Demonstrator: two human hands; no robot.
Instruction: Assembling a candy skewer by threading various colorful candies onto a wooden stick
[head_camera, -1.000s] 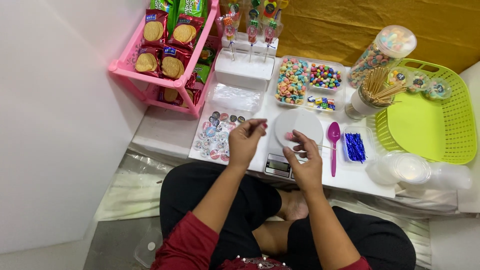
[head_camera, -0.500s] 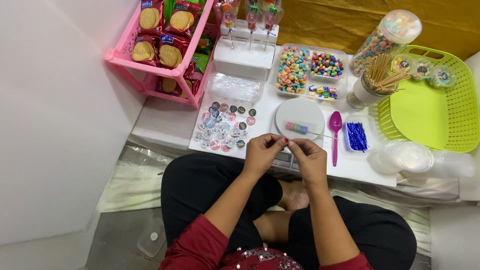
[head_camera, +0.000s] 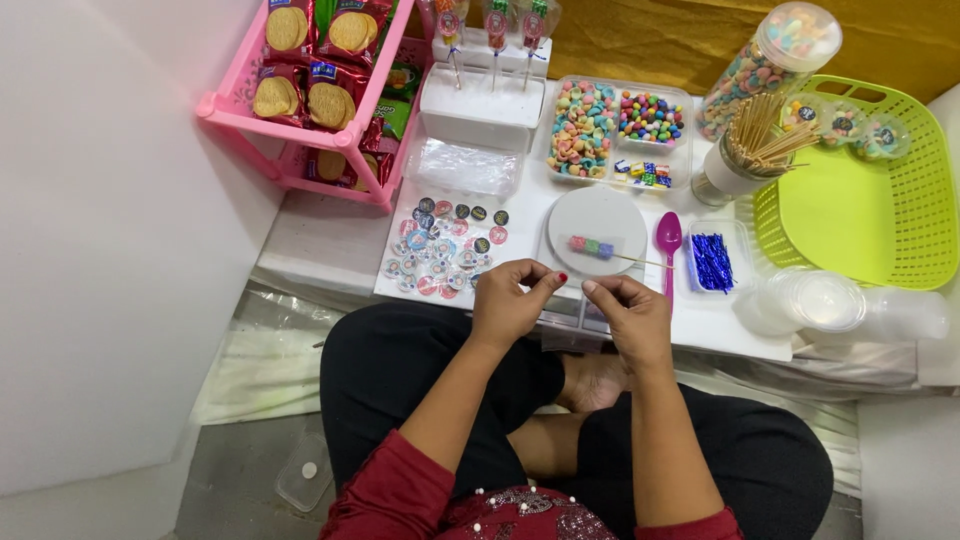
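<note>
- Progress, judged from how things lie: a thin wooden skewer threaded with a few pastel candy pieces (head_camera: 592, 246) rests on the round white plate (head_camera: 597, 215); only a short run near one end is filled, the bare stick pointing off toward the purple plastic spoon (head_camera: 669, 240); so the threading looks begun, with most of the stick unfilled.
- Hands: the left hand (head_camera: 510, 303) and the right hand (head_camera: 628, 315) sit close together at the near edge of the white worktop (head_camera: 330, 250), fingertips drawn together as if pinching something small between them (what it is, I cannot tell; it is too small to make out); neither touches the skewer.
- Supplies in reach: a clear divided tray of coloured cereal rings and candies (head_camera: 612, 128) just beyond the plate; a small tray of blue metallic twist ties (head_camera: 712, 262) beside the spoon; a cup of bare wooden skewers (head_camera: 748, 155); a spread of round stickers (head_camera: 442, 245) to the left.
- Further off: a lime-green plastic basket (head_camera: 860, 215) holding a few small lidded cups.
</note>
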